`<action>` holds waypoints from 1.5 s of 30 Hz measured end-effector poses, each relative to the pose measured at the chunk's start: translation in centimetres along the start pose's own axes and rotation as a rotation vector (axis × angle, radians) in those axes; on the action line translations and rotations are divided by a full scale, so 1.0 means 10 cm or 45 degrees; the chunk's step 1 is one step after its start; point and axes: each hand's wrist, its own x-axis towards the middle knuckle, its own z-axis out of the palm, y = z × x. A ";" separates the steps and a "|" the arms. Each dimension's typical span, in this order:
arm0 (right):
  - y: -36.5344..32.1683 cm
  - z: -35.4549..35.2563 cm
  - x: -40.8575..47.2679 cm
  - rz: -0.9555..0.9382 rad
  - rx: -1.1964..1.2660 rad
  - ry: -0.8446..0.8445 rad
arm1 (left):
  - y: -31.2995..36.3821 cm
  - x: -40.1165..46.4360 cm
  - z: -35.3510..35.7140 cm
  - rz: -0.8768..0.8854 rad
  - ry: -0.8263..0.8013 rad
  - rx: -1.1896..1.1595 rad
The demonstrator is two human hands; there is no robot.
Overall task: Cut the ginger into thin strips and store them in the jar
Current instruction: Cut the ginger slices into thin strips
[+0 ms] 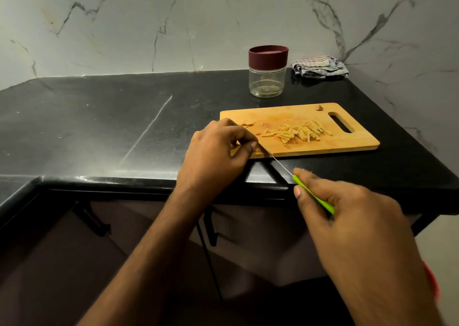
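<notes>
Black polished stone counter (99, 117), marble-veined wall behind; rectangular wooden cutting board (352, 142) near its right edge; heap of cut pale ginger strips (298, 133) pushed rightward, freeing the board's left end; left hand (218, 152), grip pinching an uncut piece steady; right hand (347, 216), grip curled round green-handled knife (310, 194); clear plastic jar with maroon lid (267, 71), closed, just beyond the board for filling.

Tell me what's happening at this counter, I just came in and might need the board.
A person is slicing ginger on the wooden cutting board. The right hand grips a green-handled knife; the left hand steadies a piece at the board's near corner. A pile of strips lies mid-board. The jar behind still has its lid on.
</notes>
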 end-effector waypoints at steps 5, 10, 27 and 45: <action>0.03 0.04 0.01 0.022 -0.126 0.022 | 0.04 -0.03 -0.02 0.030 -0.106 0.129; 0.02 0.05 0.01 0.041 -0.146 0.010 | 0.07 -0.01 -0.05 0.065 -0.308 0.305; 0.11 0.04 0.23 -0.001 -0.057 0.249 | 0.08 -0.07 -0.01 -0.067 -0.025 0.162; 0.12 0.21 0.11 -0.122 0.099 0.319 | 0.08 -0.05 -0.03 -0.024 -0.082 0.186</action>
